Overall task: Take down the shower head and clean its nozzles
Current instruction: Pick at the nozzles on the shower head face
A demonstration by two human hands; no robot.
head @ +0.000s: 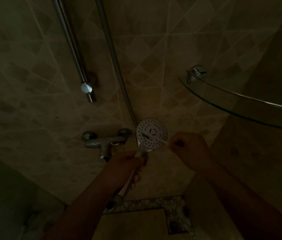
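Observation:
The scene is dim. A round white shower head (152, 134) with many small nozzle holes faces me, low in the middle of the view. My left hand (126, 168) is shut around its chrome handle, below the face. My right hand (189, 149) sits just to the right of the head, fingers pinched on a thin white brush (155, 139) whose dark tip rests on the left part of the nozzle face. A metal hose (112, 54) runs from the top of the view down behind the head.
A chrome mixer tap (105, 142) is mounted on the tiled wall left of the head. A slide rail (72, 47) ends in a white knob (86, 88) upper left. A curved glass shelf (237, 103) juts out at right. A patterned floor border shows at the bottom.

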